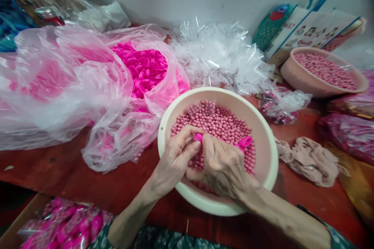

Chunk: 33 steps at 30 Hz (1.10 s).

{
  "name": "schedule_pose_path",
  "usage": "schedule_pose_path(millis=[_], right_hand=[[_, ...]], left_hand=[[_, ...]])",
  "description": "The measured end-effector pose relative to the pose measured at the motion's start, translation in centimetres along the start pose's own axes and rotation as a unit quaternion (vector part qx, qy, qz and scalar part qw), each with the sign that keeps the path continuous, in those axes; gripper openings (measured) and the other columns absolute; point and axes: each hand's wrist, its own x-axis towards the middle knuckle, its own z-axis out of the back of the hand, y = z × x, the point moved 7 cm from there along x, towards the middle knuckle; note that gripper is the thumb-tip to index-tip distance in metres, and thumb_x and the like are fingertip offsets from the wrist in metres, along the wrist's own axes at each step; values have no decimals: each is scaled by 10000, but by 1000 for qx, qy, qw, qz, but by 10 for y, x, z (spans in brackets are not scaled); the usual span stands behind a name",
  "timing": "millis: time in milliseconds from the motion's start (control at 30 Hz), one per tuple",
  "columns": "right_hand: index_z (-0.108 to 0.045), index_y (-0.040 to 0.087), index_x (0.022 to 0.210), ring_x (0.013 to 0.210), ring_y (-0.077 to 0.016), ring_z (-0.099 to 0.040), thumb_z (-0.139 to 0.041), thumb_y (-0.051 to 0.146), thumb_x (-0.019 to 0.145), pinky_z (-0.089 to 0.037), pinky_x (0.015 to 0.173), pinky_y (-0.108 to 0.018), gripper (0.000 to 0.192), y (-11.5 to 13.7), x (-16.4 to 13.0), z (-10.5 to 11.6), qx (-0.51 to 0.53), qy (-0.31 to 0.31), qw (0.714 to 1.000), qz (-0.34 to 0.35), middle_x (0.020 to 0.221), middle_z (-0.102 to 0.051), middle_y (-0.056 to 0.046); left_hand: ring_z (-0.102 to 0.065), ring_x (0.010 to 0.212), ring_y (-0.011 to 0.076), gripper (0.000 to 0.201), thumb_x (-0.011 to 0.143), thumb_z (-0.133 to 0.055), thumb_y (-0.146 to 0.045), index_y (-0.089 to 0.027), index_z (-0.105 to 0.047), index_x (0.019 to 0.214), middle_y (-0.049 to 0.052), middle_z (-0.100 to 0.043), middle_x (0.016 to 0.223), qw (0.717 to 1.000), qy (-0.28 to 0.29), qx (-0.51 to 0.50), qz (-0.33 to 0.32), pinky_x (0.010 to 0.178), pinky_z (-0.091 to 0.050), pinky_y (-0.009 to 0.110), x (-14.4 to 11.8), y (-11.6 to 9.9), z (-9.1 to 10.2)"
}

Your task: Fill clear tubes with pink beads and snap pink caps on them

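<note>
Over a cream bowl [267,151] of round pink beads [230,122], my two hands meet. My left hand [178,153] is closed, with thumb and forefinger pinching a small hot-pink plastic piece [198,137]. Right against that piece, my right hand [223,159] has its fingers curled and closed; what sits inside them is hidden. Another hot-pink piece, loop-shaped [245,142], lies on the beads just beyond my right knuckles. A scrap of clear film [201,109] rests on the beads at the far side.
A clear bag [113,81] holding many hot-pink pieces [143,66] spreads left. Clear plastic sleeves [219,54] are heaped behind the bowl. At right stand a second bead bowl [288,72], a crumpled cloth [314,161] and purple packets [347,136]. Filled packets [73,225] lie lower left.
</note>
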Motion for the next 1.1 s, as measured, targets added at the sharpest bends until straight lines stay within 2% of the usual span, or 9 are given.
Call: schedule_pose_path(millis=[167, 233, 333, 400, 467, 600, 667, 800, 1100], right_hand=[[-540, 122, 1045, 705, -190, -586, -643, 365, 759, -426, 564, -283, 390, -25, -3, -7, 311, 69, 943, -99, 839, -623, -71], [-463, 178, 1199, 796, -187, -619, -720, 380, 704, -497, 659, -297, 593, -43, -9, -13, 495, 101, 838, -206, 919, -638, -51], [-508, 193, 1084, 671, -146, -636, -716, 374, 717, -539, 626, -290, 459, -65, -22, -22, 662, 66, 650, -368, 809, -649, -13], [-546, 178, 964, 624, -132, -632, -715, 358, 718, -543, 605, -274, 348, -71, -25, -24, 683, 13, 601, -415, 754, -648, -7], [-573, 173, 947, 655, -141, -637, -698, 345, 734, -545, 632, -279, 301, -72, -22, -23, 654, -24, 638, -406, 742, -648, -11], [-481, 205, 1236, 894, -215, -630, -616, 343, 805, -526, 793, -378, 472, -49, -8, -16, 475, 21, 853, -216, 981, -655, -77], [-352, 232, 1346, 1082, -272, -560, -626, 412, 779, -496, 868, -437, 655, -35, -8, -16, 380, 57, 916, -112, 1203, -574, -114], [-337, 181, 1326, 1176, -298, -487, -527, 419, 835, -469, 907, -454, 577, -22, -9, -6, 250, 60, 966, -31, 1274, -503, -157], [-519, 131, 819, 564, -200, -495, -373, 254, 869, -416, 493, -319, 197, 0, 12, -13, 66, 119, 991, -2, 721, -535, -96]], left_hand=[[-461, 625, 69, 275, 880, -516, -303, -240, -501, 1148, -25, -505, 742, 999, -27, -45, 14, 549, -374, 162, 1, -3, 0], [-489, 658, 76, 312, 874, -526, -307, -253, -477, 1177, -13, -531, 798, 997, -32, -65, 15, 567, -401, 163, 2, -3, 0], [-500, 693, 83, 340, 872, -531, -302, -263, -461, 1202, -5, -540, 826, 998, -24, -62, 17, 583, -424, 161, 3, -3, -1], [-493, 693, 85, 347, 874, -528, -302, -271, -459, 1213, -4, -538, 825, 998, -21, -51, 17, 577, -428, 158, 2, -2, -2], [-492, 693, 84, 352, 877, -523, -296, -275, -457, 1222, -2, -543, 833, 999, -22, -47, 9, 579, -429, 158, 2, -2, -2], [-486, 646, 60, 376, 869, -539, -257, -270, -452, 1235, -6, -551, 826, 997, -19, -69, -6, 602, -429, 150, 1, -5, -4], [-445, 572, 43, 391, 867, -542, -246, -272, -446, 1245, -22, -528, 770, 997, -26, -77, -10, 567, -414, 143, 1, -5, -3], [-444, 573, 55, 408, 871, -533, -239, -286, -436, 1264, -32, -516, 736, 997, -35, -70, -27, 619, -437, 171, -1, -7, -2], [-574, 979, 171, 388, 875, -495, -213, -213, -478, 1263, 54, -595, 1150, 996, -56, 56, -44, 865, -440, 261, -3, -5, 6]])
